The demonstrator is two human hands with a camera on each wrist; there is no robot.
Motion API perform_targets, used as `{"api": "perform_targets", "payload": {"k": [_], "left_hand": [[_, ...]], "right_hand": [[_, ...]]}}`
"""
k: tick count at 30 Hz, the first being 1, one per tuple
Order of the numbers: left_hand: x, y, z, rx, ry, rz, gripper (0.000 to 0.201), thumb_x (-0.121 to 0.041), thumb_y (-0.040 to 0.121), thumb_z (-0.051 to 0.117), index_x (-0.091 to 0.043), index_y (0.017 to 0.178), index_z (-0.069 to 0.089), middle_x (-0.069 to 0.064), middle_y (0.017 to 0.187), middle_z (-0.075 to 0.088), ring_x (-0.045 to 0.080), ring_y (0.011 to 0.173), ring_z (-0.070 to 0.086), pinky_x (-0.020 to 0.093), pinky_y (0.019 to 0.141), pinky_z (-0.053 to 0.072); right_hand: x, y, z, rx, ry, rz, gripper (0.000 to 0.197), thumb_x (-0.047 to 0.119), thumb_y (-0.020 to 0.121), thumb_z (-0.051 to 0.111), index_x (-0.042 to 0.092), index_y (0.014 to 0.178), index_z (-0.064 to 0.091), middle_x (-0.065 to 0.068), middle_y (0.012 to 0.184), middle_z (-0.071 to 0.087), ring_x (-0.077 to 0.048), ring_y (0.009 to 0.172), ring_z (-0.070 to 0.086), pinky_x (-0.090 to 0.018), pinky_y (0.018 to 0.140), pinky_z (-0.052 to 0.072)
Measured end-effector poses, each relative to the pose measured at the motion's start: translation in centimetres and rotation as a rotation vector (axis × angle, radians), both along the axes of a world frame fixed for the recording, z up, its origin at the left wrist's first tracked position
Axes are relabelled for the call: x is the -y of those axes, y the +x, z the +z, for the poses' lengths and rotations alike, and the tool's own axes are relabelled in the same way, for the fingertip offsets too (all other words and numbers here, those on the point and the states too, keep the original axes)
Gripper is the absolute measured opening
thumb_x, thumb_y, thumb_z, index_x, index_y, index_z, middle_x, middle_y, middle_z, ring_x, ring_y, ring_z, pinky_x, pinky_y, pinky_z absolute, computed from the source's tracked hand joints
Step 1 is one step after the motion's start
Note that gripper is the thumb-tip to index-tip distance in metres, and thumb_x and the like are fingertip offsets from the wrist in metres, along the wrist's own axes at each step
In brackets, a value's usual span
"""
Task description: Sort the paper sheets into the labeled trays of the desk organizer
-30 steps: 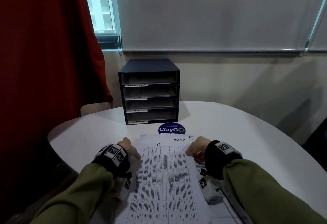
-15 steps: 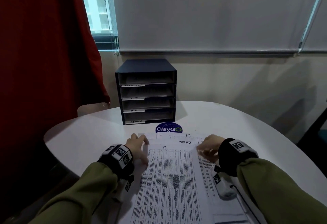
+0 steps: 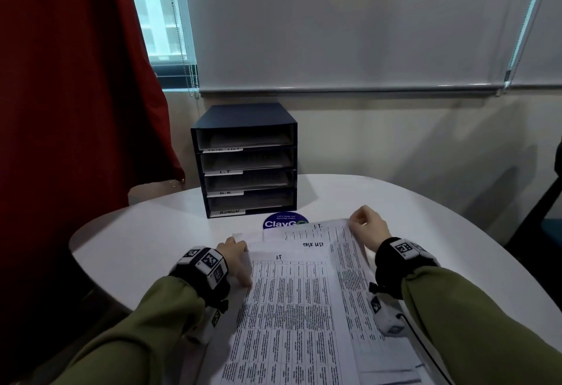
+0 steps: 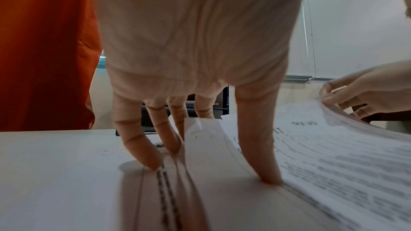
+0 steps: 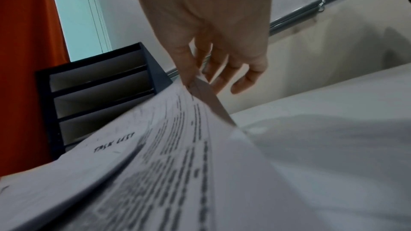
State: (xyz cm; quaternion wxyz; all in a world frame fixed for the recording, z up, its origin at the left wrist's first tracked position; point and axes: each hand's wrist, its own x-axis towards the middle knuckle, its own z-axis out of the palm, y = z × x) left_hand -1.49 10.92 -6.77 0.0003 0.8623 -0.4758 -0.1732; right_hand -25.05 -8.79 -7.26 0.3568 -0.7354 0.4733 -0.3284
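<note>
Stack of white printed paper sheets (image 3: pixel 292 308) fanned on the round white surface (image 3: pixel 137 241), near the black four-tray desk organizer (image 3: pixel 244 159) with handwritten labels. Left hand (image 3: pixel 235 258) flat, fingers straight, pressing the stack's left edge; right hand (image 3: pixel 368 225) with grip pinching the raised far right corner of the top sheets

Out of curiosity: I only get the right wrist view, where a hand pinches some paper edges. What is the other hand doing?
Observer: The left hand presses straight fingers down on the paper stack at its left edge.
Visitor: Do those dark trays carry labels? I can't see any.
Observer: Yes. The desk organizer has four; the top label reads TASK LIST, the bottom label ADMIN.
Visitor: Which does the uppermost paper belong to?
Observer: The top sheet is headed I.T. by hand.
</note>
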Motion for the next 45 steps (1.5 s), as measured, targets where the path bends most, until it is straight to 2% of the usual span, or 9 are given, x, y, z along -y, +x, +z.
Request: {"api": "perform_targets", "payload": {"k": [5, 12, 18, 22, 26, 31, 37, 41, 45], "left_hand": [[-0.8, 0.1, 0.4, -0.134, -0.112, 0.102, 0.062, -0.029, 0.07, 0.08, -0.014, 0.122, 0.05, 0.0, 0.12, 0.058, 0.022, 0.115, 0.055, 0.033, 0.099, 0.047], [-2.7, 2.0, 2.3, -0.681, -0.477, 0.204, 0.012, -0.016, 0.089, 0.063, -0.005, 0.094, 0.067, 0.01, 0.086, 0.066, 0.019, 0.07, 0.062, 0.025, 0.066, 0.055], [-3.5, 3.3, 4.3, -0.297, -0.909, 0.264, 0.021, -0.026, 0.091, 0.059, -0.007, 0.092, 0.067, 0.009, 0.079, 0.064, 0.024, 0.078, 0.058, 0.029, 0.067, 0.042], [-3.9, 3.1, 7.7, -0.212, -1.304, 0.394, 0.028, -0.018, 0.098, 0.046, 0.0, 0.113, 0.06, 0.02, 0.115, 0.063, 0.033, 0.111, 0.057, 0.031, 0.093, 0.042], [-3.9, 1.9, 11.5, -0.184, -1.533, 0.343, 0.026, -0.016, 0.1, 0.039, -0.001, 0.112, 0.056, 0.016, 0.109, 0.061, 0.026, 0.101, 0.056, 0.033, 0.09, 0.042], [-2.2, 0.7, 13.9, -0.41, -1.584, 0.095, 0.016, -0.014, 0.098, 0.041, -0.013, 0.096, 0.057, -0.005, 0.082, 0.054, 0.005, 0.077, 0.048, 0.018, 0.075, 0.041], [-1.7, -1.4, 14.1, -0.837, -1.505, 0.125, 0.024, -0.023, 0.101, 0.04, -0.022, 0.086, 0.059, 0.001, 0.088, 0.06, 0.015, 0.081, 0.057, 0.032, 0.074, 0.046], [-2.0, -2.3, 13.5, -0.604, -1.528, 0.2, 0.047, -0.039, 0.099, 0.032, 0.0, 0.114, 0.054, 0.015, 0.113, 0.061, 0.028, 0.107, 0.058, 0.044, 0.1, 0.045], [-2.7, -4.1, 12.8, -0.427, -1.54, 0.149, 0.03, -0.034, 0.095, 0.041, -0.01, 0.114, 0.043, 0.004, 0.095, 0.061, 0.02, 0.084, 0.06, 0.033, 0.077, 0.049]], "right_hand": [[-1.3, -0.4, -0.2, 0.156, 0.321, 0.062, 0.011, 0.003, 0.086, 0.054, 0.014, 0.084, 0.052, -0.012, 0.076, 0.062, -0.019, 0.06, 0.057, -0.023, 0.057, 0.047], [-0.1, -1.7, 2.3, 0.36, 0.071, 0.001, 0.024, 0.016, 0.087, 0.056, -0.006, 0.095, 0.06, -0.014, 0.082, 0.063, -0.022, 0.076, 0.06, -0.041, 0.073, 0.052], [0.3, -4.0, 10.6, 0.666, -0.181, -0.048, 0.029, 0.006, 0.095, 0.051, -0.002, 0.123, 0.054, -0.011, 0.111, 0.058, -0.016, 0.095, 0.055, -0.034, 0.089, 0.043], [0.4, -5.9, 16.4, 0.87, -0.223, -0.034, 0.034, 0.013, 0.089, 0.053, 0.011, 0.123, 0.052, -0.014, 0.128, 0.056, -0.019, 0.111, 0.055, -0.031, 0.098, 0.044], [-1.4, -6.3, 19.4, 0.801, -0.261, 0.002, 0.019, 0.008, 0.089, 0.052, 0.025, 0.081, 0.053, 0.005, 0.082, 0.058, 0.001, 0.068, 0.053, -0.015, 0.062, 0.047], [-3.1, -2.9, 17.8, 0.656, 0.038, 0.195, 0.027, 0.011, 0.093, 0.057, 0.02, 0.07, 0.047, 0.002, 0.061, 0.05, -0.008, 0.049, 0.048, -0.017, 0.04, 0.036], [-5.9, 1.1, 15.3, 0.753, 0.358, 0.421, 0.018, 0.008, 0.095, 0.054, 0.014, 0.08, 0.045, -0.006, 0.083, 0.06, -0.01, 0.057, 0.064, -0.022, 0.046, 0.051], [-6.9, 3.0, 14.6, 0.826, 0.219, 0.307, 0.022, 0.0, 0.093, 0.052, 0.014, 0.08, 0.041, -0.011, 0.085, 0.062, -0.019, 0.068, 0.063, -0.032, 0.063, 0.055], [-8.3, 4.1, 14.4, 0.891, 0.048, 0.191, 0.019, 0.002, 0.092, 0.054, 0.017, 0.088, 0.044, -0.006, 0.083, 0.061, -0.015, 0.069, 0.062, -0.025, 0.06, 0.053]]}}
